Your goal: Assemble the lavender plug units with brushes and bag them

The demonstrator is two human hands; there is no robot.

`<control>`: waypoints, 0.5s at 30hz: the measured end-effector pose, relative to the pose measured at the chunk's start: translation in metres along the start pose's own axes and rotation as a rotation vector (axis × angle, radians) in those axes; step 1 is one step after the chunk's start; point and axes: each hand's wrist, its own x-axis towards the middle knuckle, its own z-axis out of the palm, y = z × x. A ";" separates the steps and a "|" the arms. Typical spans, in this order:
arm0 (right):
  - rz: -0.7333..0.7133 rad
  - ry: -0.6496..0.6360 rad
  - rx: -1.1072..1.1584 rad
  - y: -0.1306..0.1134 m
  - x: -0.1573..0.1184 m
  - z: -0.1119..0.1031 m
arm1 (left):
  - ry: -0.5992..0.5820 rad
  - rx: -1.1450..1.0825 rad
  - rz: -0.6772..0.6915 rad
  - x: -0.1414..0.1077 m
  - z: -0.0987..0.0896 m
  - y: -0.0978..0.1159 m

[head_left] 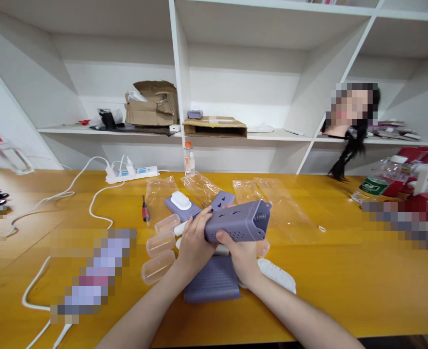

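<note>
A purple plastic housing (238,220), hollow at its open right end and with slots and small round holes in its side, is raised above the table. My left hand (196,241) grips its left end, fingers over the top. Under it my right hand (242,254) wraps round the middle, thumb on the near side. Below lies a ribbed purple plastic part (214,283), partly covered by my hands. Behind the housing are a flat purple part with keyhole slots (224,198) and a purple panel (173,206) carrying a white oval piece (180,200).
Several clear plastic cups (158,268) lie left of my hands, with a red-handled screwdriver (145,212) farther back. Clear plastic bags (279,201) spread behind. A white fluffy pad (277,275) is at the right. White cables run from a power strip (137,174); a shelf unit stands behind.
</note>
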 end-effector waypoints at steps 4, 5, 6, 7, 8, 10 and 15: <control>0.026 -0.011 0.011 0.002 0.001 0.000 | -0.060 0.048 0.033 0.003 -0.004 -0.002; 0.031 0.000 0.015 0.003 0.002 -0.001 | -0.091 0.057 0.046 0.003 -0.005 -0.002; 0.031 0.015 0.019 0.003 0.003 -0.002 | -0.118 0.063 0.060 0.004 -0.006 -0.002; 0.026 0.027 0.020 0.002 0.005 -0.003 | -0.134 0.066 0.078 0.005 -0.006 -0.001; 0.019 0.028 0.017 0.001 0.006 -0.004 | -0.133 0.068 0.094 0.005 -0.006 -0.001; -0.004 0.003 -0.006 -0.004 0.009 -0.007 | -0.104 0.067 0.120 0.004 -0.005 -0.001; -0.091 -0.055 -0.106 -0.018 0.012 -0.011 | 0.008 0.032 0.127 0.000 0.000 -0.001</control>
